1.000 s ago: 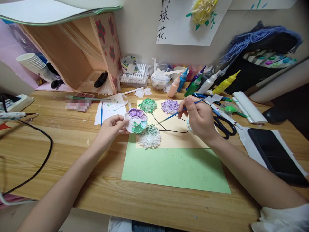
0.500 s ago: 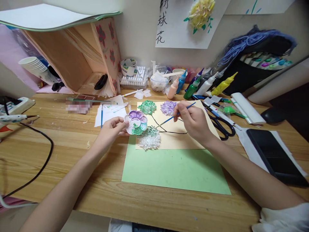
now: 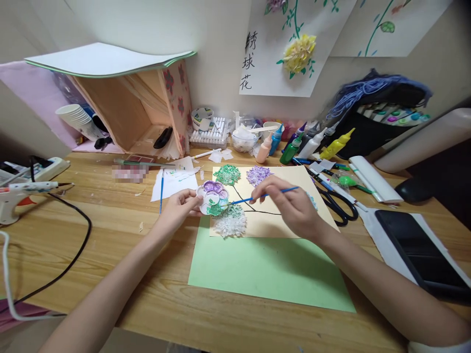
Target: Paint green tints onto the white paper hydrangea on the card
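Observation:
My left hand (image 3: 185, 205) pinches the rim of a small flower-shaped paint palette (image 3: 212, 197) with purple, green and pale blue wells. In my right hand (image 3: 289, 203) is a blue paintbrush (image 3: 245, 200), its tip at the palette's green well. Just below the palette lies a white paper flower (image 3: 231, 224), tinted green on its upper part. It is on a cream sheet (image 3: 272, 228) with a green flower (image 3: 227, 174), a purple flower (image 3: 258, 175) and thin black stem lines. A blue flower (image 3: 312, 200) is partly hidden behind my right hand. Light green paper (image 3: 268, 269) lies underneath.
Paint bottles (image 3: 290, 149) stand along the back. Black-handled scissors (image 3: 338, 206) and a dark phone (image 3: 415, 250) lie to the right. At the left are a glue gun (image 3: 22, 193) with a black cord, a second brush (image 3: 161, 191) and a peach box (image 3: 147, 108).
The brush tip has moved left, from beside the white-green flower to the palette's green paint. The camera view has tilted up, so more of the wall drawings shows.

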Demonstrator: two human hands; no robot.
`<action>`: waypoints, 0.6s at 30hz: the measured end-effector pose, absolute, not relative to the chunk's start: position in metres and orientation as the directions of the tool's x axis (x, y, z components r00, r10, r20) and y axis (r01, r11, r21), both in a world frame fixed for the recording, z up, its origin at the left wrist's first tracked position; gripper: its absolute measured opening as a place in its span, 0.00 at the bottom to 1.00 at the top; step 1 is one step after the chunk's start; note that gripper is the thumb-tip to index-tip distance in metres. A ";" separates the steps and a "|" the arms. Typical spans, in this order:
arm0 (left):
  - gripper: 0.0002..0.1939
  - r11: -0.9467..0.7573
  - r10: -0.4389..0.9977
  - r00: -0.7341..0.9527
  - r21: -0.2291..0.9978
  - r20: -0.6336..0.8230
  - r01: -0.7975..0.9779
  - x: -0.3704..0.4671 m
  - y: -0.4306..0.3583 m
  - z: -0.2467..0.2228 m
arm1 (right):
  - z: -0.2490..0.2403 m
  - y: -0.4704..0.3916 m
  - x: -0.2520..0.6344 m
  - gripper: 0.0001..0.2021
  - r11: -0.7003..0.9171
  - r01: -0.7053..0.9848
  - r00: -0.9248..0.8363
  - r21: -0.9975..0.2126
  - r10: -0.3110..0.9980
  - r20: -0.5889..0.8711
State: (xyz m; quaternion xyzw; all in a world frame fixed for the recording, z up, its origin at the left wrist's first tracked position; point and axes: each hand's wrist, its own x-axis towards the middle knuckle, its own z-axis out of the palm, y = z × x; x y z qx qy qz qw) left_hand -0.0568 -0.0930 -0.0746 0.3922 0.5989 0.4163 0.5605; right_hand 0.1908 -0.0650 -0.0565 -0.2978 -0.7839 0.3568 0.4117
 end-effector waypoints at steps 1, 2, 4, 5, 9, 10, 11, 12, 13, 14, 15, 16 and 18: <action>0.14 0.347 0.936 -0.063 0.938 -0.347 0.003 -0.056 -0.093 -0.074 | -0.057 -0.067 0.190 0.16 0.605 0.210 -0.534 -0.768 0.729 0.428; 0.14 0.347 0.936 -0.062 0.938 -0.346 0.003 -0.056 -0.094 -0.074 | -0.058 -0.069 0.189 0.16 0.635 0.233 -0.562 -0.736 0.706 0.431; 0.14 0.345 0.937 -0.055 0.939 -0.344 0.003 -0.055 -0.094 -0.074 | -0.058 -0.071 0.189 0.16 0.666 0.243 -0.553 -0.706 0.693 0.463; 0.14 0.345 0.937 -0.050 0.938 -0.345 0.005 -0.055 -0.094 -0.074 | -0.058 -0.071 0.189 0.16 0.668 0.239 -0.530 -0.705 0.698 0.482; 0.15 0.347 0.937 -0.044 0.938 -0.346 0.014 -0.056 -0.093 -0.074 | -0.054 -0.071 0.191 0.14 0.694 0.237 -0.570 -0.680 0.666 0.482; 0.15 0.344 0.938 -0.051 0.939 -0.343 0.014 -0.058 -0.093 -0.074 | -0.053 -0.071 0.191 0.14 0.702 0.233 -0.582 -0.673 0.655 0.482; 0.16 0.339 0.939 -0.065 0.941 -0.338 0.013 -0.061 -0.092 -0.074 | -0.051 -0.071 0.192 0.14 0.706 0.221 -0.569 -0.673 0.654 0.499; 0.16 0.331 0.940 -0.089 0.944 -0.329 0.011 -0.064 -0.091 -0.074 | -0.049 -0.070 0.193 0.14 0.706 0.202 -0.530 -0.679 0.662 0.530; 0.16 0.323 0.940 -0.118 0.946 -0.320 0.008 -0.067 -0.089 -0.073 | -0.047 -0.070 0.194 0.14 0.702 0.176 -0.463 -0.690 0.678 0.571; 0.17 0.315 0.938 -0.151 0.949 -0.311 0.005 -0.072 -0.088 -0.072 | -0.046 -0.069 0.196 0.14 0.694 0.148 -0.382 -0.705 0.698 0.606; 0.17 0.307 0.935 -0.184 0.952 -0.302 0.000 -0.076 -0.086 -0.072 | -0.044 -0.069 0.197 0.13 0.683 0.117 -0.304 -0.721 0.715 0.629; 0.18 0.295 0.934 -0.208 0.955 -0.291 -0.008 -0.080 -0.085 -0.071 | -0.042 -0.068 0.199 0.12 0.672 0.085 -0.235 -0.736 0.731 0.641; 0.19 0.276 0.931 -0.242 0.961 -0.275 -0.031 -0.088 -0.082 -0.069 | -0.040 -0.064 0.202 0.09 0.641 0.030 -0.123 -0.767 0.764 0.633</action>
